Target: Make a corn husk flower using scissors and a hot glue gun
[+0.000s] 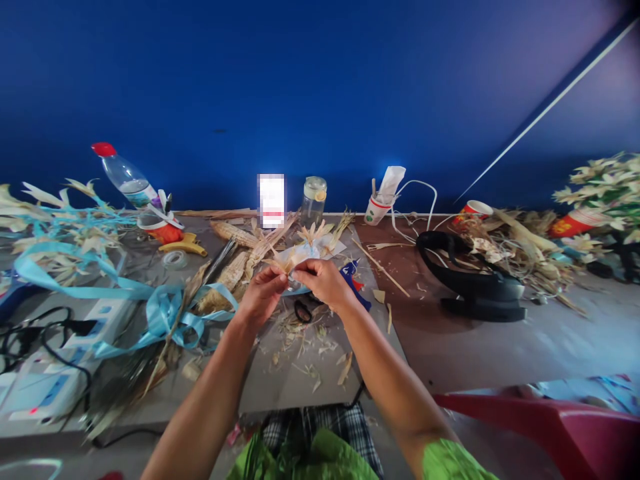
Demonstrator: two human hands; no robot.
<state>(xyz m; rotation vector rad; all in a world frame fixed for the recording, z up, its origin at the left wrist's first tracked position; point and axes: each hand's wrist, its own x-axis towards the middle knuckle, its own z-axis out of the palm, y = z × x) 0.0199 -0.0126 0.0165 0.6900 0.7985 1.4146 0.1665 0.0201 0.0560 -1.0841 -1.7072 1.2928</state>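
Note:
My left hand (264,291) and my right hand (325,281) meet over the middle of the table, fingers pinched close together. Between their fingertips is a pale, thin strip that looks like dried corn husk (280,262); its lower part is hidden by the fingers. Just beyond the hands stands a flower made of pale husk petals (316,233). Beneath my right hand lie black scissors handles (303,311). Husk scraps (315,339) are scattered on the table in front of me. A dried corn cob in its husk (220,297) lies to the left of my left hand.
Light-blue ribbon (173,313) and white power strips (55,380) with black cords fill the left side. A tilted bottle (125,177), a glass jar (313,201) and a paper cup (376,210) stand along the blue wall. A black stand-like object (475,283) sits right; a red chair (540,420) is below.

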